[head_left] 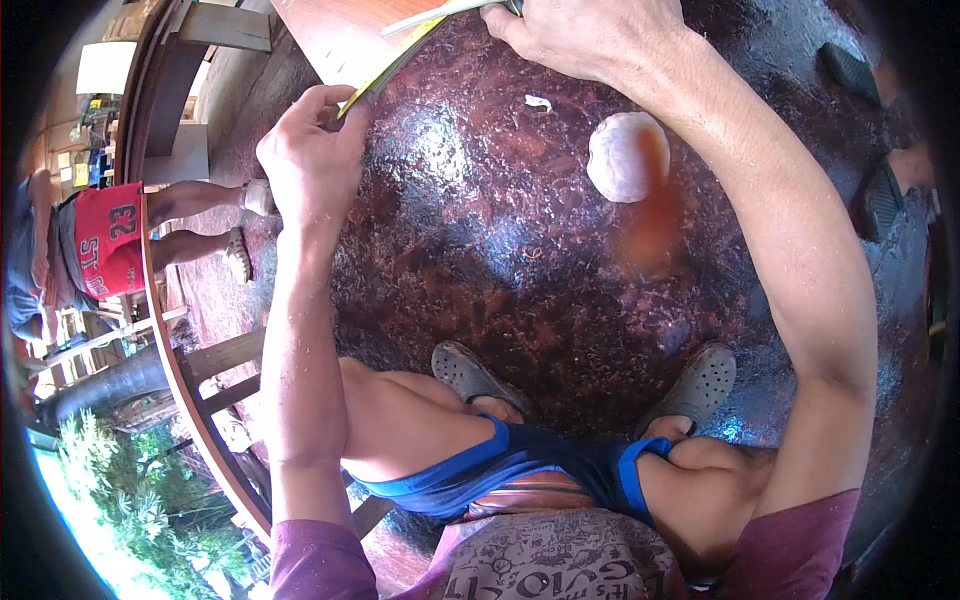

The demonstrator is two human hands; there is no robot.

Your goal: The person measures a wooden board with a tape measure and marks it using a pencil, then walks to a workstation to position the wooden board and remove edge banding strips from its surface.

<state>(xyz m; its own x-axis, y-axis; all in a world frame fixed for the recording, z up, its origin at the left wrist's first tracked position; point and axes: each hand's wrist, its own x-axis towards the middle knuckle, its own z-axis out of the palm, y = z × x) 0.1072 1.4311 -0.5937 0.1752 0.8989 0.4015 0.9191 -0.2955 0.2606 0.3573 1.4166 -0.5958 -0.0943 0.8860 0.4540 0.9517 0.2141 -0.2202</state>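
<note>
A yellow tape measure blade [405, 57] runs slantwise along the edge of a light wooden board [335, 35] at the top. My left hand [318, 155] pinches the blade's lower end near the board's corner. At the top edge of the view, my right hand [590, 32] is closed round the other end, where a dark object shows only in part. A thin pale strip [425, 17] lies across the board beside the blade, reaching towards my right hand.
A round whitish object [620, 157] and a small white scrap [538, 102] lie on the dark, shiny floor [480, 260]. A person in a red jersey [110, 240] stands at the left, beyond a curved rail. Another person's feet [885, 195] show at the right.
</note>
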